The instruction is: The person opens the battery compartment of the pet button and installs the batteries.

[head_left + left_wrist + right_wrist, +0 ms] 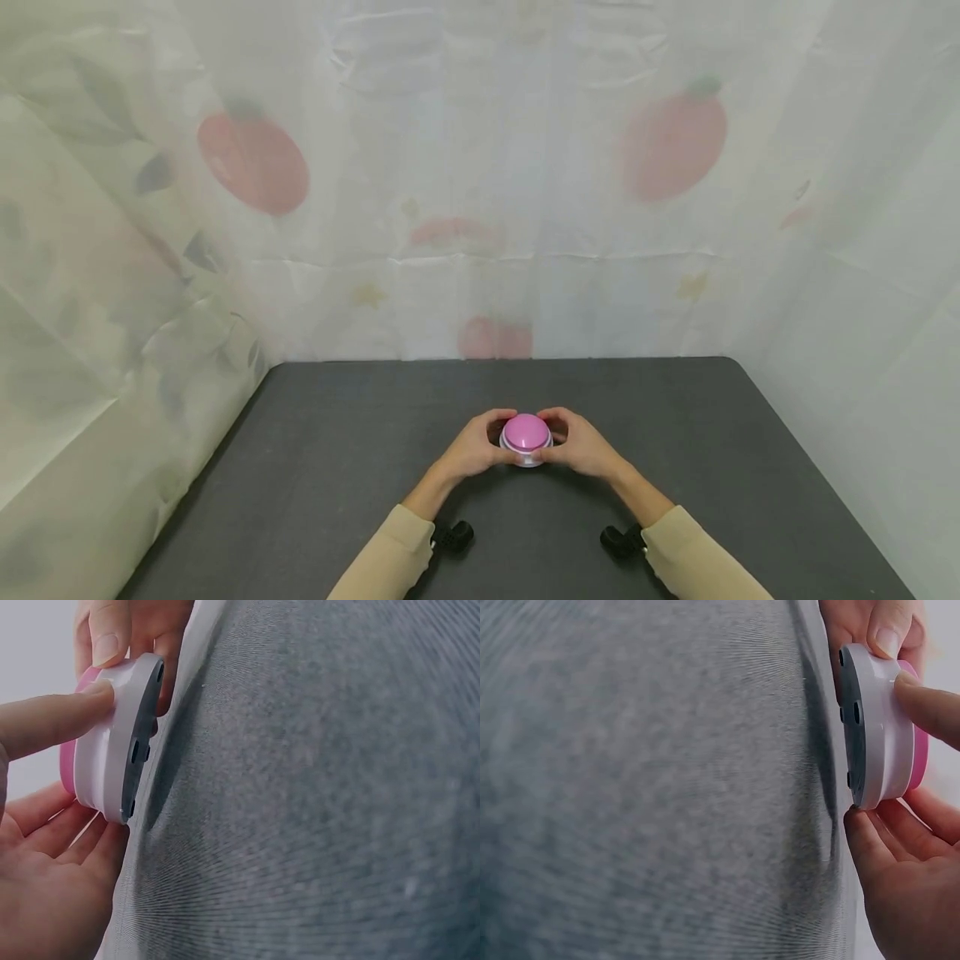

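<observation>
Between my two hands is a round push button with a pink dome and a white base (526, 433). My left hand (477, 443) grips its left side, thumb at the near edge and fingers round the back. From the right, my right hand (581, 444) grips it the same way. In the left wrist view the button's white side (112, 750) is seen edge-on, its grey underside lifted off the table and tilted. The right wrist view shows the same grey underside with small dark feet, and my right thumb (930, 709) pressing the white rim (889, 742).
A dark grey table (345, 450) with rounded far corners lies beneath the hands. White curtain (480, 167) with faded fruit prints hangs behind it, and a leaf-patterned sheet (90, 333) along the left. Black wrist-worn devices (454, 537) sit by the beige sleeves (390, 554).
</observation>
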Demonstrator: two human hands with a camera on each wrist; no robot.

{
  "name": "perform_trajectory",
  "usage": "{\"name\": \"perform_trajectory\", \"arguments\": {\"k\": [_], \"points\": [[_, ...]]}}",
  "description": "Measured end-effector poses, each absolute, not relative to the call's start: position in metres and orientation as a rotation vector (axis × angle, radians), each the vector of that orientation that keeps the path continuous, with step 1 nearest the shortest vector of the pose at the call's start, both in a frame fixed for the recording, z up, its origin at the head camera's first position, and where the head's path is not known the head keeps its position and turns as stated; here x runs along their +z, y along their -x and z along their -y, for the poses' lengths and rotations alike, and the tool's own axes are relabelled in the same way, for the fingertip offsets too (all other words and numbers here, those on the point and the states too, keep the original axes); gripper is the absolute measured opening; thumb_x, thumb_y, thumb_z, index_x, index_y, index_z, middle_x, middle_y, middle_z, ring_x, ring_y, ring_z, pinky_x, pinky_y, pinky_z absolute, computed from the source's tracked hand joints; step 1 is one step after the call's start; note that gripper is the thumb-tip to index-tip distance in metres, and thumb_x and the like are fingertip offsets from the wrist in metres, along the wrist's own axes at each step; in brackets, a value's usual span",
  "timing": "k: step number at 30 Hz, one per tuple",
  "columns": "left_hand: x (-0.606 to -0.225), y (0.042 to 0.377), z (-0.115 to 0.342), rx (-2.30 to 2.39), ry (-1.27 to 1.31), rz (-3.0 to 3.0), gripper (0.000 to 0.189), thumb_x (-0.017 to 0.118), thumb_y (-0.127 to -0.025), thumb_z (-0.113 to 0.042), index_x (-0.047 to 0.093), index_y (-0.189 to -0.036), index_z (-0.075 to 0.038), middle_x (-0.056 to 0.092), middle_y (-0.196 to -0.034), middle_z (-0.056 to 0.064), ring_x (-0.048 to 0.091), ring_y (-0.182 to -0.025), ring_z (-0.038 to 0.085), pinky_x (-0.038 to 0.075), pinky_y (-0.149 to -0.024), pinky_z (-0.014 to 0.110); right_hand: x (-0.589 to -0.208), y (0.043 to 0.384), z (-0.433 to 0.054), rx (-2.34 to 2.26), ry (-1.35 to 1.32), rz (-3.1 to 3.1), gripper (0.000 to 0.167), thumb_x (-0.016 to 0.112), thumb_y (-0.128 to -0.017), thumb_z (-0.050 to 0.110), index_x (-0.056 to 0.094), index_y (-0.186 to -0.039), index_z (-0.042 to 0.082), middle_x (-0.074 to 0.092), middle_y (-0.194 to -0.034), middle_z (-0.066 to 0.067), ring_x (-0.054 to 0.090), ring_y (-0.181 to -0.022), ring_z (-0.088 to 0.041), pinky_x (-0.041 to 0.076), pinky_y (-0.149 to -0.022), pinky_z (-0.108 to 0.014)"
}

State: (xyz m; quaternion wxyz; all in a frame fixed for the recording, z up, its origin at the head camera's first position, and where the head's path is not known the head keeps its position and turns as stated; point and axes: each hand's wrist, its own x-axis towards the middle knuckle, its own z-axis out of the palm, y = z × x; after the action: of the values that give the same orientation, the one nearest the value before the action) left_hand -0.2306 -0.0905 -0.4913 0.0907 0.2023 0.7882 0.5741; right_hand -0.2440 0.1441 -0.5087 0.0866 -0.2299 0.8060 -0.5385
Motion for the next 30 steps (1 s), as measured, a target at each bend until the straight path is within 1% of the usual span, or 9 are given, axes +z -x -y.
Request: {"name": "perform_trajectory", "arguments": {"k": [3, 6, 9, 12, 16, 20, 22, 26, 30], "points": [[-0.498, 0.233, 0.091, 1.695, -0.587, -2.338, 0.072, 0.084, -0.080, 0.000, 0.048, -0.143, 0.010, 0.054, -0.140, 0.026, 0.053, -0.129, 0.041, 0.042, -0.105, 0.056, -0.511, 0.244, -0.144, -1.593, 0.683, -2.405, 0.063, 0.085, -0.084, 0.014, 0.052, -0.134, -0.006, 0.056, -0.132, -0.021, 0.057, -0.125, -0.039, 0.046, -0.102, -0.051], [-0.512, 0.239, 0.092, 1.693, -0.576, -2.328, 0.073, 0.084, -0.081, -0.003, 0.049, -0.144, 0.007, 0.054, -0.141, 0.023, 0.054, -0.130, 0.037, 0.044, -0.104, 0.053, -0.510, 0.243, -0.144, -1.593, 0.680, -2.390, 0.062, 0.084, -0.085, 0.011, 0.052, -0.134, -0.007, 0.056, -0.131, -0.022, 0.057, -0.124, -0.040, 0.045, -0.103, -0.054], [-0.515, 0.241, 0.092, 1.683, -0.568, -2.326, 0.072, 0.085, -0.081, -0.005, 0.050, -0.143, 0.005, 0.055, -0.141, 0.021, 0.054, -0.130, 0.035, 0.045, -0.104, 0.051, -0.509, 0.242, -0.144, -1.590, 0.685, -2.382, 0.062, 0.084, -0.085, 0.010, 0.051, -0.134, -0.007, 0.056, -0.131, -0.022, 0.056, -0.125, -0.041, 0.046, -0.102, -0.053], [-0.513, 0.241, 0.092, 1.675, -0.574, -2.331, 0.071, 0.086, -0.081, -0.007, 0.052, -0.142, 0.003, 0.056, -0.141, 0.019, 0.055, -0.130, 0.033, 0.045, -0.104, 0.049, -0.510, 0.243, -0.144, -1.563, 0.674, -2.409, 0.063, 0.086, -0.083, 0.014, 0.053, -0.134, -0.004, 0.057, -0.130, -0.018, 0.057, -0.125, -0.038, 0.049, -0.100, -0.049], [-0.513, 0.240, 0.092, 1.671, -0.585, -2.333, 0.068, 0.085, -0.081, -0.005, 0.053, -0.140, 0.004, 0.057, -0.138, 0.019, 0.055, -0.130, 0.034, 0.045, -0.104, 0.049, -0.512, 0.242, -0.145, -1.529, 0.686, -2.448, 0.066, 0.088, -0.081, 0.014, 0.053, -0.133, -0.003, 0.057, -0.131, -0.017, 0.057, -0.125, -0.038, 0.049, -0.100, -0.049], [-0.512, 0.239, 0.092, 1.641, -0.607, -2.381, 0.066, 0.085, -0.081, -0.006, 0.054, -0.138, 0.005, 0.059, -0.136, 0.020, 0.057, -0.127, 0.036, 0.046, -0.103, 0.049, -0.510, 0.240, -0.147, -1.503, 0.711, -2.480, 0.066, 0.087, -0.081, 0.013, 0.052, -0.134, -0.005, 0.057, -0.131, -0.018, 0.058, -0.124, -0.038, 0.048, -0.101, -0.049], [-0.511, 0.237, 0.093, 1.607, -0.605, -2.426, 0.065, 0.085, -0.082, -0.009, 0.054, -0.138, 0.005, 0.059, -0.136, 0.020, 0.058, -0.126, 0.036, 0.046, -0.103, 0.049, -0.508, 0.239, -0.148, -1.482, 0.707, -2.504, 0.066, 0.087, -0.082, 0.015, 0.053, -0.134, -0.005, 0.058, -0.131, -0.018, 0.058, -0.124, -0.036, 0.047, -0.101, -0.048], [-0.506, 0.232, 0.099, 1.467, -0.601, -2.592, 0.066, 0.085, -0.083, -0.019, 0.056, -0.137, 0.003, 0.061, -0.134, 0.019, 0.060, -0.122, 0.036, 0.047, -0.102, 0.050, -0.502, 0.236, -0.151, -1.380, 0.731, -2.613, 0.065, 0.087, -0.083, 0.025, 0.057, -0.133, -0.004, 0.062, -0.130, -0.016, 0.060, -0.121, -0.033, 0.047, -0.102, -0.050], [-0.499, 0.227, 0.105, 1.289, -0.613, -2.772, 0.063, 0.081, -0.086, -0.027, 0.056, -0.138, 0.000, 0.061, -0.134, 0.017, 0.058, -0.124, 0.035, 0.045, -0.103, 0.052, -0.494, 0.232, -0.157, -1.262, 0.743, -2.732, 0.060, 0.083, -0.087, 0.028, 0.060, -0.133, -0.002, 0.063, -0.129, -0.014, 0.061, -0.120, -0.033, 0.047, -0.100, -0.052]]}}
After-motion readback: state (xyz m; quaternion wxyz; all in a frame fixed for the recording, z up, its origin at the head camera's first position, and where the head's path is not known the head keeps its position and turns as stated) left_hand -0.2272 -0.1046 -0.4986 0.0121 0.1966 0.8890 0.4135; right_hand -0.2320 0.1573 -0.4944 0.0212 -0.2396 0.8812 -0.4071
